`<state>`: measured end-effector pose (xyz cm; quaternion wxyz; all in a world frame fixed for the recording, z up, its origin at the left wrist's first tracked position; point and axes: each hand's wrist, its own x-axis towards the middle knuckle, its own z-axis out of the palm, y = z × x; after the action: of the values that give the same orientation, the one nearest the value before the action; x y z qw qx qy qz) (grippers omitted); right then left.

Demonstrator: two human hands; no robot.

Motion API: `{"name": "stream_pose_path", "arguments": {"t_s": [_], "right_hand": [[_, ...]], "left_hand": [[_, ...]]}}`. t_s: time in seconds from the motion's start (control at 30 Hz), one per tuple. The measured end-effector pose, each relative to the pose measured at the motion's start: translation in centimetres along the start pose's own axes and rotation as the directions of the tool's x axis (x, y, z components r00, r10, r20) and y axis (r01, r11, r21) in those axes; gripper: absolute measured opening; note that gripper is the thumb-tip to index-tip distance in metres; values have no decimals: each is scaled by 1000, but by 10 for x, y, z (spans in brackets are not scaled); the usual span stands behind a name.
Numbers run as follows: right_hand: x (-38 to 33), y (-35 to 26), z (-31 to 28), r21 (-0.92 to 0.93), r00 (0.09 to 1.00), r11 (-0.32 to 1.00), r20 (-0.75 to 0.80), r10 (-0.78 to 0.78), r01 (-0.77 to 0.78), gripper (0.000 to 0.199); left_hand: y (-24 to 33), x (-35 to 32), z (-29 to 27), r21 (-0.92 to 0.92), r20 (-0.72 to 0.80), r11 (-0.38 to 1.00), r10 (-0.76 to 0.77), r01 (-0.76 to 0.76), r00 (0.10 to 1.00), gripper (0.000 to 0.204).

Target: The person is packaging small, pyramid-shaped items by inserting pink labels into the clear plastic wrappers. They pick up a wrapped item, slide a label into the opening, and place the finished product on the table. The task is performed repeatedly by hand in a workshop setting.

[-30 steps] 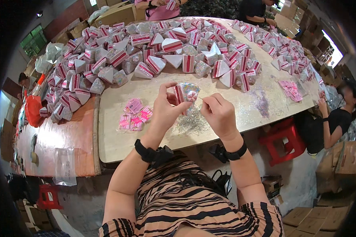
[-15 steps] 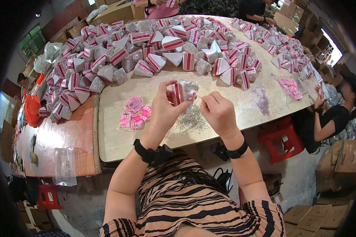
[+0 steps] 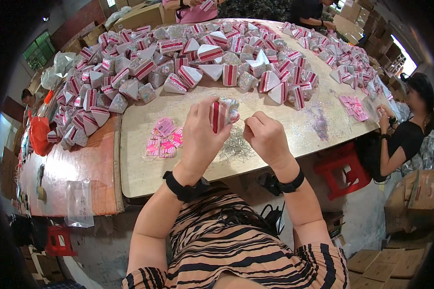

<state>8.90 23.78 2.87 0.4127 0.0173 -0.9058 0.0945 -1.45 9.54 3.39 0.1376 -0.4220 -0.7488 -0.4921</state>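
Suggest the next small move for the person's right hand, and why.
Probably dip the right hand to the pile of thin, shiny strands for one piece. Its curled fingertips sit close to that pile and apart from the toy cake slice, which the left hand holds raised. No strand shows clearly in the right fingers, though a hidden one can't be ruled out.

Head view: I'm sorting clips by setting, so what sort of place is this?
Most likely a workshop for handwork: a heap of near-identical cake-slice shapes lies on the table, cardboard boxes stand about, and other people are at its edges.
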Motion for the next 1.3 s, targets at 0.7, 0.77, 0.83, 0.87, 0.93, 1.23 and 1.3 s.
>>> {"name": "stream_pose_path", "arguments": {"t_s": [0.7,0.77,0.83,0.87,0.93,1.23,1.3], "right_hand": [[0,5,2,118,999,992,-2,39,-39,15],[-1,5,3,151,995,984,-4,97,-95,13],[-1,3,7,180,994,978,-15,108,-104,13],[0,2,6,196,994,975,-17,107,-102,14],[-2,-2,7,181,995,979,4,98,-97,14],[-6,-9,23,214,993,971,72,96,-110,13],[-6,-11,27,248,989,959,100,113,-135,11]], "left_hand": [[3,1,-4,83,39,996,-19,16,999,58],[4,2,-3,85,37,996,-11,8,999,59],[3,-1,-6,87,21,996,14,-15,1000,59],[4,-1,-7,89,12,996,25,-26,1000,59],[4,-4,-7,100,16,995,-2,1,1000,59],[-10,-17,-10,69,5,993,-99,98,995,60],[-15,-21,-12,79,4,988,-133,132,991,60]]}}
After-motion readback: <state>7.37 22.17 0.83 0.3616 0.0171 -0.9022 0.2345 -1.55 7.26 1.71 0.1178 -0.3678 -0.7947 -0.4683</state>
